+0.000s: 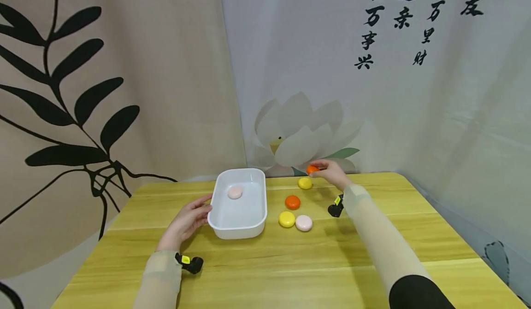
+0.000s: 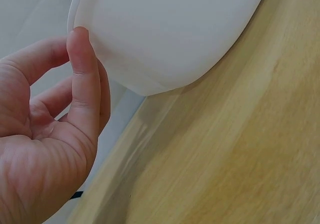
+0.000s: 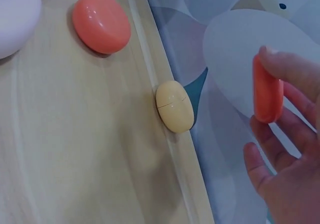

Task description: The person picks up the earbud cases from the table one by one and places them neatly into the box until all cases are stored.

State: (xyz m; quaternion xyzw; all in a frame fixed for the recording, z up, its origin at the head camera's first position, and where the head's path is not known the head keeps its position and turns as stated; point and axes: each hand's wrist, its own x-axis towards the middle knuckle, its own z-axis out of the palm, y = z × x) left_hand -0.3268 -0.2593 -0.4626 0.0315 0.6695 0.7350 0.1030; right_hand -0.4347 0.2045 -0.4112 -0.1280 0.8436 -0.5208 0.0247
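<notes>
In the head view my left hand (image 1: 192, 219) holds the left side of a white rectangular tub (image 1: 237, 234). The left wrist view shows the thumb and a finger at the rim of the tub (image 2: 165, 28). A pale pink rounded disc (image 1: 235, 192) lies inside it. My right hand (image 1: 330, 173) pinches an orange rounded disc (image 1: 312, 170) between thumb and fingers, raised near the table's far edge. Just below that hand sits a yellow disc (image 1: 304, 183); up close, this yellow disc (image 3: 175, 106) has a thin seam across it.
On the wooden table (image 1: 249, 272), right of the tub, lie another orange disc (image 1: 292, 202), a second yellow disc (image 1: 286, 219) and a pale pink disc (image 1: 304, 223). A printed curtain (image 1: 178, 78) hangs behind the table's far edge.
</notes>
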